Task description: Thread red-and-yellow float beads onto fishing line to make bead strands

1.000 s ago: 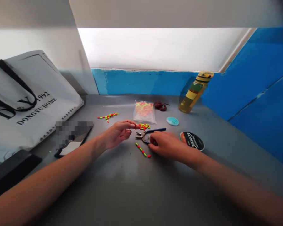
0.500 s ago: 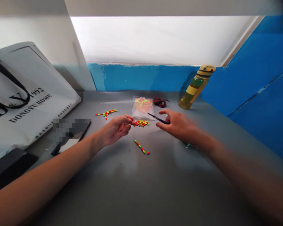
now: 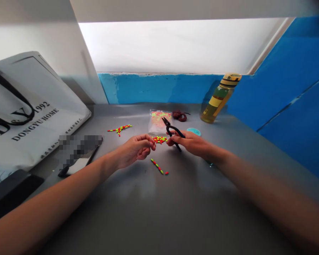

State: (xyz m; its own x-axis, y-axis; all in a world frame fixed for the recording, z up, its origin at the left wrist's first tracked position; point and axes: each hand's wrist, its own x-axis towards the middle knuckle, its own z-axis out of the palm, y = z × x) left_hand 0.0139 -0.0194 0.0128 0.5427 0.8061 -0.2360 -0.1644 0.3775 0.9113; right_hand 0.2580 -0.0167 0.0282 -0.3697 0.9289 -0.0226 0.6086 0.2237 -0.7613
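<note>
My left hand is pinched closed just left of a small pile of red and yellow-green beads; whatever sits between its fingertips is too small to make out. Dark-handled pliers are gripped in my right hand, their jaws parted and pointing up and left over a clear bag of beads. Below both hands, a short row of alternating beads lies on the grey table, with a single red bead by its lower end.
More beads form a branching cluster at left. A dark red cord bundle, a turquoise disc and a yellow-capped bottle stand or lie behind my right hand. At left are a phone-like object and a white bag.
The pliers have turned more upright in my right hand, with their handles now spread. My left hand has shifted slightly right and down. The turquoise disc has come into view.
</note>
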